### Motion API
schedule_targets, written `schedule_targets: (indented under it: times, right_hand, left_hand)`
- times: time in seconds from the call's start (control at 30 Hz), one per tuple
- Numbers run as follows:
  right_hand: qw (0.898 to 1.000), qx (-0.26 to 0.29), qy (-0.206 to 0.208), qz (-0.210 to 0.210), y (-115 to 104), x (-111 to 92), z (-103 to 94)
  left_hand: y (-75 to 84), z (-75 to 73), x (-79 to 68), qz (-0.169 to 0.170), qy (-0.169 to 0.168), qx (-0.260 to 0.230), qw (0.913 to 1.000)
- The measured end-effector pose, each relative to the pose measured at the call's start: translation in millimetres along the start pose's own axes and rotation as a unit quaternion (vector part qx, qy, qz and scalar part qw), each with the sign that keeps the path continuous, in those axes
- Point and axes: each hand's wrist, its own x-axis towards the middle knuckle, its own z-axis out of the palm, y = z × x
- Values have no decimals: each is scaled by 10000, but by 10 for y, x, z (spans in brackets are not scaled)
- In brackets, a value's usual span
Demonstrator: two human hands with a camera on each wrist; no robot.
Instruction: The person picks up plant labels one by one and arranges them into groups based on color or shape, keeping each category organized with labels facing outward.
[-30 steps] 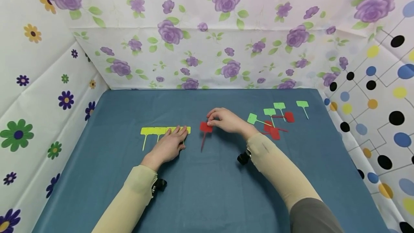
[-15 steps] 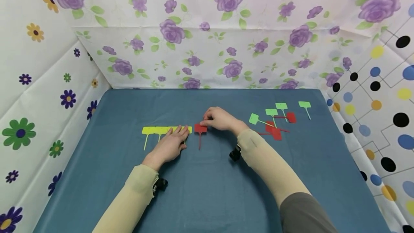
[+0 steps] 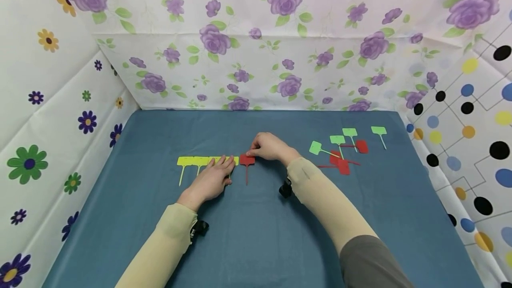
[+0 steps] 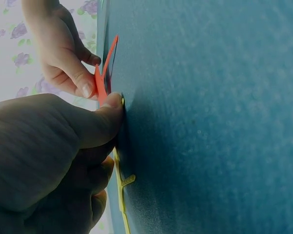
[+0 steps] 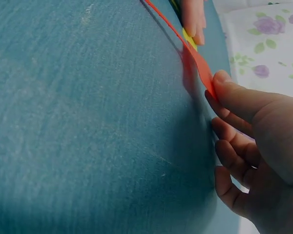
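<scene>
A row of several yellow plant labels (image 3: 186, 161) lies edge to edge, stems toward the person. My left hand (image 3: 213, 178) rests on the right part of that row with its fingers extended, hiding some of the labels. At the row's right end my right hand (image 3: 271, 146) pinches a red plant label (image 3: 247, 160) by its upper right corner. The right wrist view has the red label (image 5: 202, 72) between thumb and forefinger, its plate slightly tilted off the cloth. Its left edge meets or nearly meets the last yellow label.
To the right lie several green plant labels (image 3: 337, 139), spread loosely. Several red plant labels (image 3: 343, 167) overlap among them. Blue cloth (image 3: 248, 243) covers the table. Flower-printed sheeting (image 3: 168, 74) rises behind it, with patterned sheets on both sides.
My right hand has moved left with the red label, bringing it from a gap away up to the yellow row and straightening its slanted stem. The left hand has stayed put.
</scene>
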Motion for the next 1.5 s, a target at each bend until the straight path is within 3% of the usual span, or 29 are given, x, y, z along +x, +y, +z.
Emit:
schedule_targets:
  times: [0.3,1.5]
  right_hand:
    - [9996,-141,-36,243,-39,5,44]
    - [9992,-375,-13,160,3,37,90]
  left_hand:
    - [-3,12,13,-37,-10,46,10000]
    - [-12,11,25,-1,64,-1,10000]
